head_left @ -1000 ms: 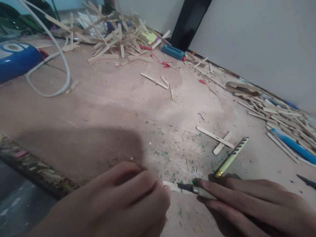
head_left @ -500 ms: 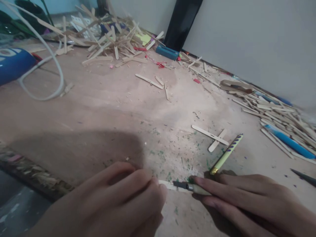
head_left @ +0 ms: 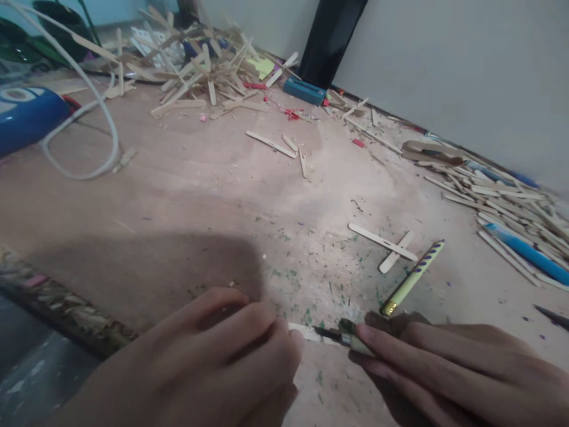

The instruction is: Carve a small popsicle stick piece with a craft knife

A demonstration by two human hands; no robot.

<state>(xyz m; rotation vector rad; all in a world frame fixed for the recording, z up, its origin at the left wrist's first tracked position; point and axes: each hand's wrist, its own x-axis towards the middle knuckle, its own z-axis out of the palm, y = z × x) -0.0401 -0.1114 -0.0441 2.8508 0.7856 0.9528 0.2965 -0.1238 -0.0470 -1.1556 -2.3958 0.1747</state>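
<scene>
1. The left hand (head_left: 213, 362) is laid at the near edge of the wooden work surface (head_left: 200, 196), fingers curled and pressed down on a pale craft stick (head_left: 306, 332); only a short end of the stick is seen past the fingertips.
2. The right hand (head_left: 453, 370) is closed in a pen-like grasp around a craft knife (head_left: 340, 338), whose dark blade is laid against the exposed end of the stick.
3. The stick is thus located flat on the surface between the two hands, at the bottom centre of the view.
4. A yellow pen (head_left: 413, 277) with purple marks is noted just beyond the right fingers, lying apart from them.
5. Two crossed craft sticks (head_left: 386, 246) are seen beside the pen's far end.
6. Loose heaps of sticks are recorded at the far left (head_left: 204, 71) and along the right wall (head_left: 498, 196).
7. A white cable (head_left: 95, 101) and a blue object (head_left: 26, 115) are noted far left.
8. Green flecks and shavings are scattered near the hands.
</scene>
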